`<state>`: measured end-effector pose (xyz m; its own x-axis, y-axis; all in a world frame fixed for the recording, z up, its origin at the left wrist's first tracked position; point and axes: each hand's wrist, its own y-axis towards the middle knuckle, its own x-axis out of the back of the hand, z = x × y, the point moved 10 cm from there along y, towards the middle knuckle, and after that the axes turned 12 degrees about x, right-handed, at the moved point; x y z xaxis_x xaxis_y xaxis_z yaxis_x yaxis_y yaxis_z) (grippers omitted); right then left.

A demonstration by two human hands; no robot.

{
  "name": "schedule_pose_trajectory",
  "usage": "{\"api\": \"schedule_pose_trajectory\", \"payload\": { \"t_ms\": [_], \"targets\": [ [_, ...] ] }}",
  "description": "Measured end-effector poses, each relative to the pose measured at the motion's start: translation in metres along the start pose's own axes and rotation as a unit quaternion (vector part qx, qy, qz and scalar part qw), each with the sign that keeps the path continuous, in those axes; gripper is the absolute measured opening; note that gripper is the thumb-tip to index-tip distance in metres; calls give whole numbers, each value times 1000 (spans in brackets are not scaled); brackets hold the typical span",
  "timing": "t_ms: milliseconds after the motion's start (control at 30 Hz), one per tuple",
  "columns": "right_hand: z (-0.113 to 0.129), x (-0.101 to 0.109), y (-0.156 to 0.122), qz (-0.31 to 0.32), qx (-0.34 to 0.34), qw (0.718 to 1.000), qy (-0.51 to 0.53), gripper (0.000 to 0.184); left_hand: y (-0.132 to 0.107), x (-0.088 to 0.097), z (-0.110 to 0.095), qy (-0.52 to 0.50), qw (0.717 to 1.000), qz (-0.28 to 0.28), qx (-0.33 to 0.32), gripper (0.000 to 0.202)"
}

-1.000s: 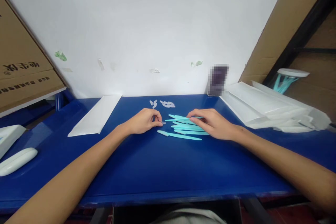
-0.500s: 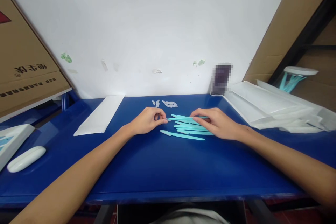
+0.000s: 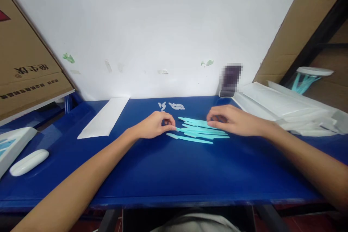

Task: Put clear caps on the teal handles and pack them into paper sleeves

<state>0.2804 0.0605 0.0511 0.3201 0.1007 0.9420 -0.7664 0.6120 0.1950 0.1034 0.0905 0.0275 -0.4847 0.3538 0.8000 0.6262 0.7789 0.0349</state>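
Observation:
Several slim turquoise eyebrow razors lie roughly side by side in a loose pile on the blue table. My left hand is at the pile's left end, thumb and fingers pinched on the end of one eyebrow razor. Over the right end of the pile is my right hand, its fingers curled and the thumb a little apart, with nothing visible held in it. Beyond the pile lie several small clear plastic pieces, which look like blade covers.
A flat white packet lies at left, with a white oblong case nearer me. White plastic bags are stacked at right. A blurred dark phone-like object leans on the white wall. Cardboard stands at left.
Both hands were at a razor held just above the pile. My right hand has let go and shifted right; the razor at my left hand now sits lower, among the others.

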Motion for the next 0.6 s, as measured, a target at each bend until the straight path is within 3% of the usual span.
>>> {"api": "schedule_pose_trajectory", "payload": {
  "t_ms": [133,200,300,400,467,600],
  "targets": [
    [-25,-9,-19,125,-65,989,35,31,-3,6,21,27,998,37,52,32],
    [-29,-14,-25,151,-71,985,31,29,-2,8,27,43,997,25,63,36],
    [-28,-19,-25,147,-61,986,41,26,3,17,35,93,992,-52,71,41],
    [-26,-25,-21,132,-56,988,62,21,5,29,51,186,969,-136,92,46],
    [-24,-27,-18,127,-56,989,59,18,7,31,65,229,956,-146,109,49],
    [-19,-26,-14,106,-62,992,42,11,10,26,84,256,953,-102,121,51]
  ]
}}
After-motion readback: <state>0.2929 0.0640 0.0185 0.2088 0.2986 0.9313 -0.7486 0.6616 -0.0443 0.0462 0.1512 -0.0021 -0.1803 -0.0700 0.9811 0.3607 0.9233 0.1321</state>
